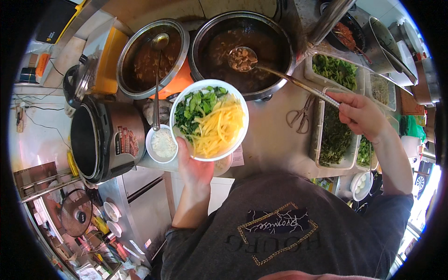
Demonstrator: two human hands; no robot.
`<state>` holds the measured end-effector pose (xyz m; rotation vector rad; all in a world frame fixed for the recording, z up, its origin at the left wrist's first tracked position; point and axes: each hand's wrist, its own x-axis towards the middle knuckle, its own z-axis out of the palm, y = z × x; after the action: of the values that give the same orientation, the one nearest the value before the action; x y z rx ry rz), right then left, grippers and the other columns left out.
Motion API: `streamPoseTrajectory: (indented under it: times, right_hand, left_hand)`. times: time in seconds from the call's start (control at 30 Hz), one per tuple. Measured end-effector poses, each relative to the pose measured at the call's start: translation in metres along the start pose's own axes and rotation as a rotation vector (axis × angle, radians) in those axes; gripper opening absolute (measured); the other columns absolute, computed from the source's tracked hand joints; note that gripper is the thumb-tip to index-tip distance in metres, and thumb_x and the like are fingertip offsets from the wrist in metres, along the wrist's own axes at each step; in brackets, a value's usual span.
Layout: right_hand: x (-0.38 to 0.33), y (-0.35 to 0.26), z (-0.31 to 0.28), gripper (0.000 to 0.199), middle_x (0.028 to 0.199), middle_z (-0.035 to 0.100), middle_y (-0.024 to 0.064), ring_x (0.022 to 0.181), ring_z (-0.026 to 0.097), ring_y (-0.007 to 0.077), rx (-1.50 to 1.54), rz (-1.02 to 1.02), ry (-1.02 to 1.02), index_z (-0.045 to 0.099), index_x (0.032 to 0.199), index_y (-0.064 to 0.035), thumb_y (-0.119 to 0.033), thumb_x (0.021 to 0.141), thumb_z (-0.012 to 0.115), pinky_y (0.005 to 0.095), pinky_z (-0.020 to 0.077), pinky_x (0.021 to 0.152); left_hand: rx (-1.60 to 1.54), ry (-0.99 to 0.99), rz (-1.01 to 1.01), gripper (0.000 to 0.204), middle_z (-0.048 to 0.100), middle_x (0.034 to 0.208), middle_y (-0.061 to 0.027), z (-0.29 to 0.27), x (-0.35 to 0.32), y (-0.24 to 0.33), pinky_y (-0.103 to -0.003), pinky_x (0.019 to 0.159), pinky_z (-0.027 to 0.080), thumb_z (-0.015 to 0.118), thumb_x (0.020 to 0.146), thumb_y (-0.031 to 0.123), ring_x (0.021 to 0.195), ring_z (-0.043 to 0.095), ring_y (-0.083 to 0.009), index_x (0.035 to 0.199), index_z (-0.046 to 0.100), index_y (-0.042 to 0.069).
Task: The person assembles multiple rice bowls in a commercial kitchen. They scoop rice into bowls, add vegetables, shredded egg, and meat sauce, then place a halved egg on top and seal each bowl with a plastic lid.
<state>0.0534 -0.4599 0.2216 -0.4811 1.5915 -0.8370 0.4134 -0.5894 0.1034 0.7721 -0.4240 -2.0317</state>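
White bowl (245,122) sits near and left of the right pot (286,39), left hand (195,169) grasping its near-left rim, presumably to steady the loose greens (198,106) and yellow strips (219,128). Right hand (360,115) is closed round the ladle (298,84) well up its handle, likely keeping clear of the broth (217,65); meat pieces (242,59) fill the scoop.
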Motion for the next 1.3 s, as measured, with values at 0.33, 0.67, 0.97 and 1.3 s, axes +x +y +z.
streamPoseTrajectory:
  times: [0.33,0.67,0.97,1.3]
  right_hand:
    - [-0.061,-0.005,0.024,0.049,0.095,0.057,-0.0012,0.076,0.047,0.0017,-0.127,-0.272,0.004,0.046,0.138,0.0003,-0.001,0.089,0.051,0.0169,0.0356,0.067]
    - [-0.063,0.012,0.037,0.046,0.121,0.062,0.0145,0.113,0.056,0.0143,-0.554,-0.493,0.153,0.05,0.132,0.0037,0.008,0.086,0.052,0.0242,0.038,0.099]
    - [-0.048,0.027,0.033,0.044,0.077,0.056,0.0032,0.064,0.05,0.0123,-0.724,-0.744,0.26,0.053,0.13,0.0014,0.005,0.087,0.053,0.0264,0.0409,0.059]
    - [0.023,0.006,0.044,0.06,0.068,0.043,-0.0051,0.052,0.037,0.0023,0.065,-0.279,0.03,0.035,0.145,-0.004,-0.009,0.089,0.055,0.0177,0.0264,0.044]
  left_hand:
    - [0.001,-0.007,0.135,0.068,0.038,0.147,-0.0049,0.038,0.059,-0.021,-0.043,0.113,0.029,0.046,0.094,0.053,0.135,0.037,-0.0229,0.146,0.029,0.013]
    - [-0.072,-0.1,0.108,0.071,0.039,0.147,-0.0026,0.045,0.067,-0.026,-0.04,0.113,0.031,0.048,0.092,0.057,0.135,0.038,-0.0219,0.147,0.03,0.015]
    - [-0.159,-0.106,0.031,0.061,0.043,0.144,-0.0041,0.033,0.068,-0.028,-0.041,0.109,0.037,0.047,0.095,0.05,0.132,0.042,-0.0231,0.143,0.035,0.014]
    - [-0.086,0.106,0.075,0.055,0.043,0.144,-0.0045,0.037,0.047,-0.042,-0.042,0.111,0.034,0.05,0.097,0.041,0.133,0.04,-0.0225,0.143,0.036,0.014]
